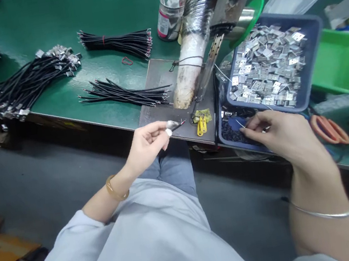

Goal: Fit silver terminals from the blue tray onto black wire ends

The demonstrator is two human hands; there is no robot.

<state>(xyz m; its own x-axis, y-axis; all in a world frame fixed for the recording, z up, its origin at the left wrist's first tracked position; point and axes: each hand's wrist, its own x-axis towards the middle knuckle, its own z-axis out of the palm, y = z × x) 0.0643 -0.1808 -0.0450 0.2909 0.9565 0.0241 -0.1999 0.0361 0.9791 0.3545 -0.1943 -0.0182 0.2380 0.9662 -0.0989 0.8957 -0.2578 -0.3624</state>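
Note:
My left hand [148,144] is closed in a pinch on the end of a thin black wire [178,125], held just in front of the dark metal plate [160,84]. My right hand [281,133] is curled over the front of a blue tray [310,38], fingers pinched together on something small I cannot make out. The tray holds several small silver metal plates [267,67] and, at its near end, a heap of small dark parts [230,130].
Bundles of black wires [125,94] lie on the green table [60,16], some with metal tabs fitted [30,78]. A wrapped soldering tool [194,43] rests on the plate by yellow clips [201,122]. Orange scissors [329,129], a green bin [338,60] and a jar [169,14] stand around.

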